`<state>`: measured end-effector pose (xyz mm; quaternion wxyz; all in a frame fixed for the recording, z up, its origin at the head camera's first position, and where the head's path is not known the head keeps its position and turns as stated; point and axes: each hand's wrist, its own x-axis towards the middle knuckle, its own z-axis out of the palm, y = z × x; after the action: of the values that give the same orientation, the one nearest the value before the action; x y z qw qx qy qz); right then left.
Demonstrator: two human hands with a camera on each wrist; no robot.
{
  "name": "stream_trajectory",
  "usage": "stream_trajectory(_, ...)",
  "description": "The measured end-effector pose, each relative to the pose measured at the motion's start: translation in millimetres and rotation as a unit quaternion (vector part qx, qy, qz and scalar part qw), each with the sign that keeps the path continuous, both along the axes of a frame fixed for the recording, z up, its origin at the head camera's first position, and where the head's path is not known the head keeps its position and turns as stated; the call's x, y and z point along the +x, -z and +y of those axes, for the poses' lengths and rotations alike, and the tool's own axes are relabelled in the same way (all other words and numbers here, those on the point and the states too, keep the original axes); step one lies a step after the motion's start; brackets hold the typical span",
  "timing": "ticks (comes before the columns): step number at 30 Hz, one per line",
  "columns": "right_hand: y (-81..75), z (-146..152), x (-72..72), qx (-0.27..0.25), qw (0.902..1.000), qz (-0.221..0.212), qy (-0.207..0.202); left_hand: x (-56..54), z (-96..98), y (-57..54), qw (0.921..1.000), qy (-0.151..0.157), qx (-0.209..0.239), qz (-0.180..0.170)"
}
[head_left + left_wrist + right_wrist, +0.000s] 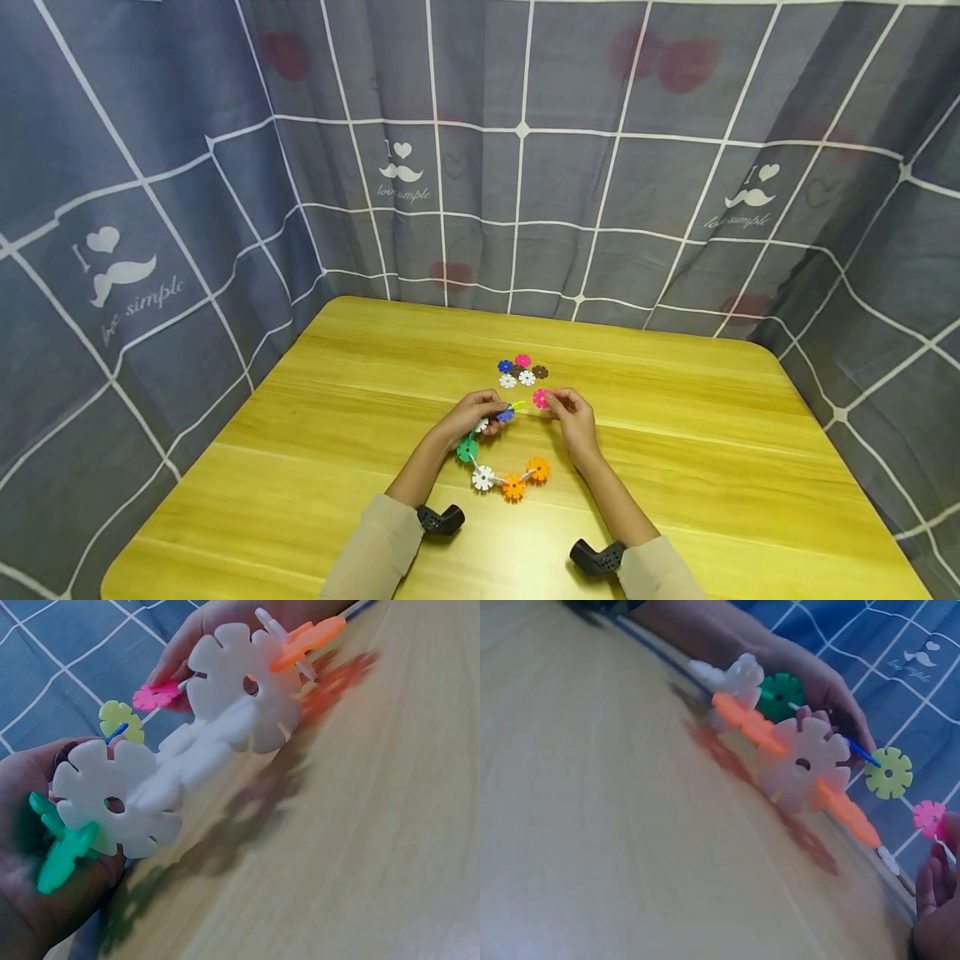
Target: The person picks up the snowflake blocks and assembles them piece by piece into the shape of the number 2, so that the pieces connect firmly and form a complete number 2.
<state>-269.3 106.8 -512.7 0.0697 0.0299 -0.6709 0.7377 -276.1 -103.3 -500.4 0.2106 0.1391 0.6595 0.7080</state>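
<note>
A chain of interlocking flower-shaped plastic discs curves below my left hand [471,415], which pinches it near the blue disc [506,414]. A yellow disc [889,773] is slotted onto that blue one at the chain's end. From the hand the chain runs through a green disc [467,451] and white discs [483,478] to orange discs [513,488]. Across a small gap from the yellow disc, my right hand [577,425] pinches a loose pink disc [540,399] between thumb and fingers. Part of the chain is hidden behind the left fingers.
Beyond the hands, several loose discs lie grouped on the wooden table [690,433]: a blue disc [506,366], a pink one, white ones [527,378] and brown ones [540,372]. A grey checked curtain [480,192] surrounds the table's back and sides.
</note>
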Motion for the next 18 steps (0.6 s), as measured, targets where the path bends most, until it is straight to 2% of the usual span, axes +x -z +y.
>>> stream_trajectory(4, 0.5, 1.3, 1.0, -0.018, 0.9997, -0.001, -0.017, 0.5, -0.1, 0.0, 1.0000, -0.002, 0.001, -0.006)
stream_trajectory(12, 5.6, 2.4, 1.0, -0.053, 0.9941, 0.034, -0.089, 1.6, 2.9, -1.1, 0.9999, -0.002, -0.005, -0.010)
stream_trajectory(18, 5.7, 0.9, 2.0, -0.048, 0.9937, 0.028, -0.098, 2.8, 3.7, -0.4, 0.9999, -0.004, -0.009, -0.003)
